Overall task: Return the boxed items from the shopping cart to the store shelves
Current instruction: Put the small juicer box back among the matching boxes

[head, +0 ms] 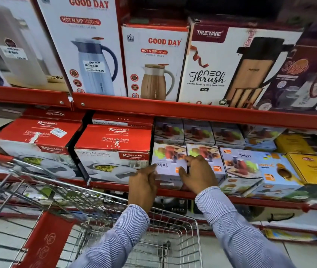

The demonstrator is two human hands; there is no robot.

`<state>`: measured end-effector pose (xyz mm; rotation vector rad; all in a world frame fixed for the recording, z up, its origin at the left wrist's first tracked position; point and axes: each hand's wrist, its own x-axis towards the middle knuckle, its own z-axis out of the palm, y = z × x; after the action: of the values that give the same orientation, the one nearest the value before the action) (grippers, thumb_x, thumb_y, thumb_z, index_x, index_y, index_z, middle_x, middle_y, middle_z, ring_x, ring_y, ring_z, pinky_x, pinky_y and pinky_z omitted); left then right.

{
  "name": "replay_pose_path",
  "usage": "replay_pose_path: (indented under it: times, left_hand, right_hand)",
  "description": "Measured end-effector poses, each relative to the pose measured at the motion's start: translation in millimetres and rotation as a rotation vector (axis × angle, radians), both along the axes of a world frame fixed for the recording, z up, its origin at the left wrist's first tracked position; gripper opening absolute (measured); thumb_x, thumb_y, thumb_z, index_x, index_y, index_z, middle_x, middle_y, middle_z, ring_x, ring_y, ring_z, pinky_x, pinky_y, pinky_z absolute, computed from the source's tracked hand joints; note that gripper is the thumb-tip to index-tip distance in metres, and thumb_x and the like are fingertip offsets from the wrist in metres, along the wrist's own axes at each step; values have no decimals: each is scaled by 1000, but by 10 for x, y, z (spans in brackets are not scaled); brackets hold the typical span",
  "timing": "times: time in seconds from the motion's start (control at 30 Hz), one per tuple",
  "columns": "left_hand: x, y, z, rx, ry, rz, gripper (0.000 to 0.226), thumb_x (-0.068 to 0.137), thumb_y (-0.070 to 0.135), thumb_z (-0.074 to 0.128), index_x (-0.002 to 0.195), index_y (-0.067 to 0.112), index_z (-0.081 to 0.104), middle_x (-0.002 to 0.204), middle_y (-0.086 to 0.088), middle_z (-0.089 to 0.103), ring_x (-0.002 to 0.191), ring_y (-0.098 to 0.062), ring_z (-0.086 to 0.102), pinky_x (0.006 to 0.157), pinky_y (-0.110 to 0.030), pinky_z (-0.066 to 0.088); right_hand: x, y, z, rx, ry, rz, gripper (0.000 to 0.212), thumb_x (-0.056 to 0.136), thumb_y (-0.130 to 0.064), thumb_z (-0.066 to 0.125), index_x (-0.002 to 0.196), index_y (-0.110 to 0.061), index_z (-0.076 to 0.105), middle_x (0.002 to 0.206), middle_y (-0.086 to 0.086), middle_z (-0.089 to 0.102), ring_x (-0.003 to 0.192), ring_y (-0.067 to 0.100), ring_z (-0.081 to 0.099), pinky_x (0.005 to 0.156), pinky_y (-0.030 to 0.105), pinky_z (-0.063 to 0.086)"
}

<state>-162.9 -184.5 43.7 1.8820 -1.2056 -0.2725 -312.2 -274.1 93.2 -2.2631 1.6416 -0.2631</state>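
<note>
Both hands, left hand (pixel 144 182) and right hand (pixel 197 172), grip a "Juicer" box (pixel 168 161), lettering upside down, on a red shelf (pixel 231 199) beside Rishabh cartons (pixel 113 149).

Blue-and-white pinstriped shirt sleeves (pixel 237 229)

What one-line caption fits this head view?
Both hands, left hand and right hand, press a juicer box into the red shelf above the shopping cart.
</note>
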Motion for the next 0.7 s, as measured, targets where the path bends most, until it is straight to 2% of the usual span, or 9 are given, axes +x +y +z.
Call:
replay_pose_path:
  times: [0.1, 0.17, 0.23, 0.3, 0.37, 0.43, 0.5, 0.6, 0.7]
  left_hand:
    - [26, -27, 15, 8, -67, -37, 28, 96, 18, 57, 119, 16, 73, 82, -4, 80, 47, -5, 57, 48, 1, 37]
    - [52, -69, 28, 2, -73, -46, 29, 95, 18, 56, 119, 16, 73, 78, -5, 79, 45, -2, 51, 45, -1, 34]
    - [72, -99, 42, 4, -67, -46, 28, 95, 17, 58, 118, 16, 74, 72, -4, 78, 42, 5, 46, 45, -1, 34]
    - [78, -101, 52, 7, -52, -53, 27, 94, 16, 59, 117, 16, 73, 65, 1, 74, 38, 10, 43, 45, 3, 33]
    - [81, -83, 52, 3, -29, -64, 28, 94, 16, 59, 119, 17, 73, 62, 8, 68, 38, 8, 52, 44, 3, 33]
    - [88, -69, 45, 0, -9, -71, 29, 95, 14, 60, 120, 18, 72, 65, 8, 71, 44, 10, 56, 45, 3, 34]
    - [95, -64, 32, 4, -10, -73, 30, 95, 13, 59, 122, 19, 71, 67, 6, 73, 36, 6, 47, 46, -1, 38]
    - [88, -50, 15, -5, -3, -69, 30, 96, 12, 57, 122, 18, 70, 74, 2, 78, 38, 8, 44, 45, -10, 46]
    - [71, -33, 11, -22, -3, -61, 31, 95, 5, 57, 121, 14, 71, 78, -2, 79, 40, 9, 46, 45, -4, 44]
  right_hand:
    - [34, -137, 102, -93, 212, 92, 45, 82, -51, 54, 101, -12, 65, 112, 13, 54, 88, 31, 62, 68, 33, 47]
    - [48, -265, 154, -118, 277, 147, 55, 78, -61, 52, 97, -11, 66, 114, 14, 52, 96, 32, 58, 72, 35, 49]
    - [50, -395, 185, -118, 315, 216, 73, 72, -72, 50, 112, -12, 60, 120, 14, 50, 111, 33, 49, 84, 41, 50]
    - [54, -514, 202, -112, 357, 312, 94, 63, -83, 48, 129, -16, 47, 131, 12, 46, 121, 33, 41, 97, 46, 44]
    - [63, -606, 199, -93, 394, 381, 110, 54, -91, 45, 136, -18, 39, 140, 8, 42, 128, 30, 36, 102, 49, 39]
    - [68, -678, 182, -79, 442, 422, 122, 46, -95, 44, 139, -17, 35, 144, 7, 40, 132, 30, 34, 104, 53, 34]
    - [67, -727, 165, -84, 492, 460, 128, 41, -95, 46, 139, -13, 34, 144, 8, 41, 131, 31, 34, 105, 56, 32]
    - [65, -772, 154, -109, 486, 482, 129, 38, -95, 49, 137, -13, 36, 140, 7, 45, 127, 30, 37, 105, 53, 34]
    - [72, -773, 150, -128, 472, 491, 128, 37, -94, 50, 136, -14, 39, 138, 7, 49, 125, 29, 39, 104, 53, 33]
